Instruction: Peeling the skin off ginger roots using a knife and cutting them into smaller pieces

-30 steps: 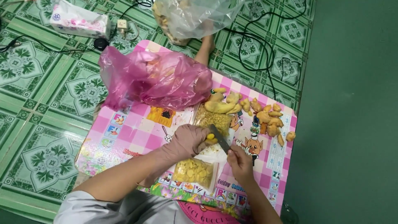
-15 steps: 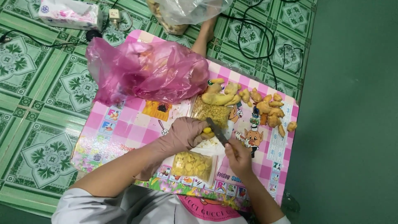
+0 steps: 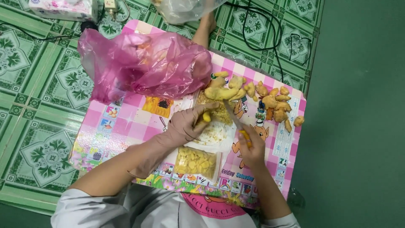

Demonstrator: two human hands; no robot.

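With your gloved left hand (image 3: 185,124) pinching the yellow ginger piece (image 3: 206,116) over the white board (image 3: 215,133) and your right hand (image 3: 252,147) clenched on the knife (image 3: 234,119), cut away from your fingers, minding the ginger pile (image 3: 253,95) at 1 o'clock and the pink bag (image 3: 143,63) at 11.

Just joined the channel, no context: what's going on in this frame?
A person sits on a green tiled floor at a pink checked mat. The gloved left hand holds a small yellow piece over a pile of shavings; the bare right hand holds a knife. Ginger-like roots lie to the right, a pink plastic bag behind, and cut slices in front.
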